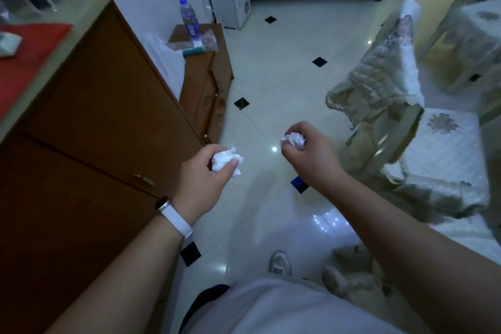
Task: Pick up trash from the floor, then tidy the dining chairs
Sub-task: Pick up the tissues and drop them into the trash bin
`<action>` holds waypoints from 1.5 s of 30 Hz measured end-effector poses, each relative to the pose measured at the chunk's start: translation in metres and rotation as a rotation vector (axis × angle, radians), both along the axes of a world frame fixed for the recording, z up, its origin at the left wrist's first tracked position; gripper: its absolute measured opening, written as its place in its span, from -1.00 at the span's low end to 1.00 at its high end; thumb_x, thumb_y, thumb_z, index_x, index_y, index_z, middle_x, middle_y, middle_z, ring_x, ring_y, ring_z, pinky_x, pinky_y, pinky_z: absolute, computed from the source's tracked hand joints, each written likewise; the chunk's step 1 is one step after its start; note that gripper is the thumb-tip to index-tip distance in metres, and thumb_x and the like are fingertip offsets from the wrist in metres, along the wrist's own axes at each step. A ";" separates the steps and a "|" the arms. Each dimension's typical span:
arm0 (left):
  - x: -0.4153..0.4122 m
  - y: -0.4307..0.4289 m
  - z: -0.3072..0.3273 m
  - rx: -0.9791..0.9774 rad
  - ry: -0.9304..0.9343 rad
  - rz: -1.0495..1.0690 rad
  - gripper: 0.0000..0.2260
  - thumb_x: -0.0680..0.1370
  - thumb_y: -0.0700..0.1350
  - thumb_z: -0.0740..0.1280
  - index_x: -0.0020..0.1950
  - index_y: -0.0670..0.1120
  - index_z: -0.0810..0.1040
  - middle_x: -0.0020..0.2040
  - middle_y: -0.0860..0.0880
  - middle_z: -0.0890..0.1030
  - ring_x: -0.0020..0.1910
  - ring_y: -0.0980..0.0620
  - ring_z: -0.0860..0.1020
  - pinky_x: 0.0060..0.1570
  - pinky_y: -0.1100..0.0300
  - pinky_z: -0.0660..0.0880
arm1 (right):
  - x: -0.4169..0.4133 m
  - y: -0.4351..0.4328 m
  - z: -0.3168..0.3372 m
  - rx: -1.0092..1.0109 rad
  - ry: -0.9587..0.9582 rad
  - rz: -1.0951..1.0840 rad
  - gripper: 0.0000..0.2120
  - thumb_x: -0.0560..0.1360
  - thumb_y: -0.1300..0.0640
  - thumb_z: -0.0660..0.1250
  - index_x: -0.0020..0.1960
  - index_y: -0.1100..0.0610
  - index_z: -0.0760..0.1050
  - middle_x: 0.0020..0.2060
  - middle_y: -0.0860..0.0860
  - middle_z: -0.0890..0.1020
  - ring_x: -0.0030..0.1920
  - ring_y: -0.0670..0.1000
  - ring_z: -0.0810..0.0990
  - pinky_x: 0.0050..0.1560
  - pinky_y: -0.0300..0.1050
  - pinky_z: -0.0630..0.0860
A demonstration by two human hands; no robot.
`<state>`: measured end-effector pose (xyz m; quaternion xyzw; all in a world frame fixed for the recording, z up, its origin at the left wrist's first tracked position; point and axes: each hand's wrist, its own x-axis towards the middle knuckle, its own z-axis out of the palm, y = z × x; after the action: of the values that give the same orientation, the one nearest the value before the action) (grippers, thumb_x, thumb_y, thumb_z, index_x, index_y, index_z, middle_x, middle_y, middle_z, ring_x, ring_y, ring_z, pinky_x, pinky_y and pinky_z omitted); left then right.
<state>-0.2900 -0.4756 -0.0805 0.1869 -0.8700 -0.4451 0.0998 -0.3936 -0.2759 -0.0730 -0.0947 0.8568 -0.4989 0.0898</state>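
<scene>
Clearly I'm mid-pickup: my left hand (202, 173) grips one crumpled tissue (226, 161), my right hand (309, 152) clenches another crumpled wad (295, 139), both off the floor (273, 76). Next I need a bin, none visible, before the dining chair (423, 149).

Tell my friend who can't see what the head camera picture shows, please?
A person's left hand and right hand each hold a crumpled white tissue above a shiny tiled floor. Brown cabinets stand to the left, and a covered dining chair to the right.
</scene>
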 end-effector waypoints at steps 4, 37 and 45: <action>-0.053 -0.009 0.002 0.017 0.016 -0.065 -0.74 0.44 0.09 0.43 0.06 0.01 0.61 -0.11 0.13 0.67 -0.12 0.19 0.63 -0.12 0.10 0.60 | -0.036 0.003 0.001 -0.004 0.011 -0.027 -0.91 0.47 0.14 0.38 -0.15 0.02 0.46 -0.30 -0.08 0.56 -0.31 -0.14 0.50 -0.35 -0.39 0.34; -0.621 -0.101 -0.012 0.225 0.048 -0.503 -0.89 0.51 -0.12 0.45 0.00 -0.06 0.59 -0.20 0.29 0.66 -0.23 0.31 0.62 -0.24 0.42 0.46 | -0.486 -0.074 -0.020 0.230 0.057 -0.445 -0.92 0.49 0.06 0.35 -0.12 -0.05 0.45 -0.29 -0.15 0.52 -0.25 -0.22 0.47 -0.30 -0.32 0.31; -0.759 -0.034 0.000 0.160 0.012 -0.543 -0.85 0.52 -0.19 0.44 0.06 -0.17 0.59 -0.04 0.15 0.64 -0.21 0.38 0.60 -0.22 0.51 0.43 | -0.623 -0.018 -0.019 0.098 -0.043 -0.476 -0.93 0.48 0.07 0.35 -0.09 -0.06 0.46 -0.28 -0.22 0.52 -0.23 -0.24 0.49 -0.27 -0.24 0.36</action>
<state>-1.0493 -0.5094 -0.0804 -0.0484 -0.8499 -0.5237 -0.0329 -1.0165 -0.2943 -0.0924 0.1252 0.8761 -0.4655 -0.0077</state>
